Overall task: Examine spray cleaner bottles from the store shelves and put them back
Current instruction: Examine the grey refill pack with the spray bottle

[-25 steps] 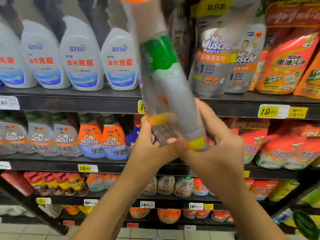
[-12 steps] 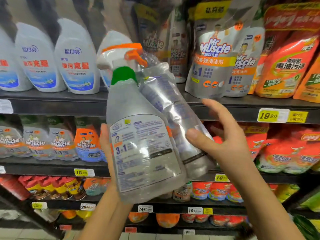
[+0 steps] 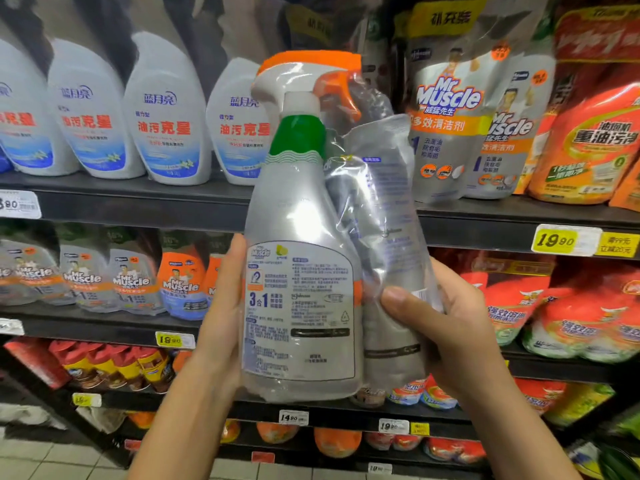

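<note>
A grey Mr Muscle spray cleaner bottle (image 3: 301,271) with a green neck and orange-and-white trigger is held upright in front of the shelves, its back label facing me. A silver refill pouch (image 3: 388,237) is wrapped to its right side in clear plastic. My left hand (image 3: 221,317) grips the bottle's left side. On the right, my right hand (image 3: 446,330) holds the pouch, thumb across its lower front.
Dark store shelves (image 3: 138,206) carry white spray bottles (image 3: 162,116) at upper left, Mr Muscle refill pouches (image 3: 450,109) at upper right and orange pouches (image 3: 588,140) at far right. Lower shelves hold more pouches and cans. Yellow price tags (image 3: 557,240) line the edges.
The bundle swung from a blurred tilt to upright with its back label towards me. My right hand, open beside the pouch half a second ago, now grips it.
</note>
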A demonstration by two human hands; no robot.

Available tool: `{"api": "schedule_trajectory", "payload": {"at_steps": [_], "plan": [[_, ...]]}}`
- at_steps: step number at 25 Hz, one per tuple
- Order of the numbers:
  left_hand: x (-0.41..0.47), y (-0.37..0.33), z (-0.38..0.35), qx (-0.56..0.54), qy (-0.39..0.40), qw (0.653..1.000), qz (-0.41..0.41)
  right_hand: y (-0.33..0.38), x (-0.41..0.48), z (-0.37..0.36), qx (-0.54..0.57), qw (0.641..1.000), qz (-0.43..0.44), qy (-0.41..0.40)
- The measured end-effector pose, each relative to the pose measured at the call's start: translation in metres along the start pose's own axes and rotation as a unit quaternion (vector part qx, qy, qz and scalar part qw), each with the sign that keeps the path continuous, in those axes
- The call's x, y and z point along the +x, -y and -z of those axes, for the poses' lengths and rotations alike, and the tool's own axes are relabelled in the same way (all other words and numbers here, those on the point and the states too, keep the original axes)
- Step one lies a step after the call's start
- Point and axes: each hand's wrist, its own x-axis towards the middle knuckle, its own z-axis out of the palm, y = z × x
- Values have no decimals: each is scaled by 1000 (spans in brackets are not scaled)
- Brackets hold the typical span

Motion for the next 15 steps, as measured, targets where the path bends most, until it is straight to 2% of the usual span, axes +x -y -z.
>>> {"api": "schedule_trajectory", "payload": {"at_steps": [1,3,11,15], "plan": [[2,0,-2,1,29,1000,-10,0,0,3,-21,1000,14,-18],[0,2,-1,10,19,1000,-21,-3,-3,5,-23,999,28,-32],[-6,7,-6,5,13,1000,-6,-7,-7,6,17,1000,-4,-14],[-8,6,-9,7,5,1000,-9,-5,-11,4,28,1000,7,6]]}}
